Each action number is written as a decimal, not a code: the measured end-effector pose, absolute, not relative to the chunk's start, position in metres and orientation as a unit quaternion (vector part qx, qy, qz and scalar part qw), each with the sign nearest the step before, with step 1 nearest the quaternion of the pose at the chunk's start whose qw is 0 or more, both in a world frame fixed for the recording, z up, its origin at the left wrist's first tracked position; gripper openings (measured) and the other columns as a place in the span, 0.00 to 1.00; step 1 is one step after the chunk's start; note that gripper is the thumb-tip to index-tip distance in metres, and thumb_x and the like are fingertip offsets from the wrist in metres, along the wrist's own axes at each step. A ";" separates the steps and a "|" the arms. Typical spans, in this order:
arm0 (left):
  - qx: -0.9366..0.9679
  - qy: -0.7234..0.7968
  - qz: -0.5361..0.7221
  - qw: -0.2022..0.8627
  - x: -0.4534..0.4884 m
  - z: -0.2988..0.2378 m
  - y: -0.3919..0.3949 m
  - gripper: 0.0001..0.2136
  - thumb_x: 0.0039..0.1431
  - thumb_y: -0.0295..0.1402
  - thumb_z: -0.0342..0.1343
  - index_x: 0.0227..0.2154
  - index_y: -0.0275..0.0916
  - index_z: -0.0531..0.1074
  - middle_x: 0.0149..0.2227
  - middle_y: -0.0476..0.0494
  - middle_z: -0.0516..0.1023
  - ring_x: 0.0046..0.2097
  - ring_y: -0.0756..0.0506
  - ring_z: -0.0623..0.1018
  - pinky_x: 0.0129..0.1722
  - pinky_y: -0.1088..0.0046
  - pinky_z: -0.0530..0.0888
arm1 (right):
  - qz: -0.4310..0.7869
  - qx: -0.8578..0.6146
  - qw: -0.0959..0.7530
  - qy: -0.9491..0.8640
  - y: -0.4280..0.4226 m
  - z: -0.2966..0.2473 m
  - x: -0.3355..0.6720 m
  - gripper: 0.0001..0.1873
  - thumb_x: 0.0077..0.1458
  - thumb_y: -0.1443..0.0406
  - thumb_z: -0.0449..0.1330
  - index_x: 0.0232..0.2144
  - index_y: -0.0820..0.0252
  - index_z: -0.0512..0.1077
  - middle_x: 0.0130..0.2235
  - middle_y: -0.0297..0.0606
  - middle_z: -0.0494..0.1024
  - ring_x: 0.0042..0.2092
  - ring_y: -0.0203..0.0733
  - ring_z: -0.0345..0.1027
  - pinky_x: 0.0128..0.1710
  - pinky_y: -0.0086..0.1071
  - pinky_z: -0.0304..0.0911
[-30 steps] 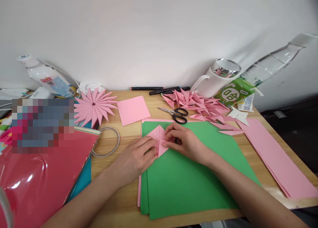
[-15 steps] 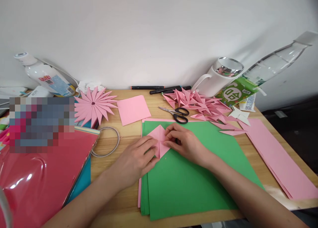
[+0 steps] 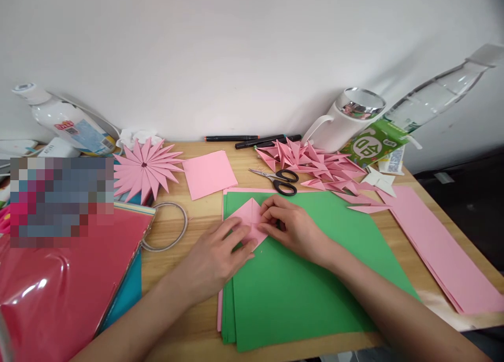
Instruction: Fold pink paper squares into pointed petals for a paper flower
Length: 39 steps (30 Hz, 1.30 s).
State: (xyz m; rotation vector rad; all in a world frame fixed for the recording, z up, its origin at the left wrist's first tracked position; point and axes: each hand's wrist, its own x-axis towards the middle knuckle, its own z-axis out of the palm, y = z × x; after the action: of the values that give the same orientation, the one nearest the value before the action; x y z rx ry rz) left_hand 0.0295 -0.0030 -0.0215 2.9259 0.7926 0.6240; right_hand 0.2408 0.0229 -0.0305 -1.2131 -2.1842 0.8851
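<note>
A small pink paper square [image 3: 252, 210], creased down the middle and turned corner-up, lies on a stack of green paper sheets [image 3: 315, 278]. My left hand [image 3: 216, 251] rests over its lower left side, fingers spread and thumb by the bottom corner, covering part of it. Along the right edge, my right hand [image 3: 291, 225] pinches the paper between thumb and bent fingers. Just beyond the green stack, scissors [image 3: 284, 182] with black handles lie with their blades apart.
A pink folded-paper star wheel [image 3: 144, 165], pink squares [image 3: 210, 174] and a tape roll [image 3: 185, 223] lie leftward. Folded pink pieces [image 3: 315, 165], a white mug [image 3: 342, 120], a clear bottle [image 3: 441, 96] and pink strips [image 3: 441, 246] are rightward. Markers [image 3: 268, 140] lie along the wall.
My left fingers have loosened from the paper's lower left edge and spread over it. My right hand keeps its pinch almost in place. The view has shifted slightly.
</note>
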 end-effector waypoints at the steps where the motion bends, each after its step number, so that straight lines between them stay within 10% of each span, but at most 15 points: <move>1: 0.945 0.256 0.201 0.022 0.029 -0.022 -0.003 0.09 0.63 0.28 0.47 0.42 0.34 0.71 0.43 0.37 0.75 0.52 0.40 0.70 0.47 0.60 0.75 | 0.325 -0.447 0.244 -0.797 0.023 -0.030 0.240 0.05 0.54 0.68 0.58 0.26 0.62 0.68 0.36 0.38 0.69 0.29 0.34 0.64 0.29 0.29 0.62; 39: 0.903 0.299 0.280 0.132 0.036 -0.033 0.000 0.06 0.59 0.29 0.53 0.39 0.35 0.70 0.40 0.40 0.76 0.45 0.44 0.72 0.44 0.62 0.72 | 0.320 -0.471 0.240 -0.787 0.023 -0.028 0.236 0.06 0.51 0.70 0.59 0.24 0.62 0.67 0.35 0.39 0.70 0.27 0.32 0.62 0.28 0.29 0.63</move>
State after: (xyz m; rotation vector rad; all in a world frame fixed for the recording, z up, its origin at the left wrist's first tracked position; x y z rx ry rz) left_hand 0.0355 0.0005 -0.0334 2.6210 0.8665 0.8114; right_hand 0.2362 0.0225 -0.0283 -1.2882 -2.1530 0.8745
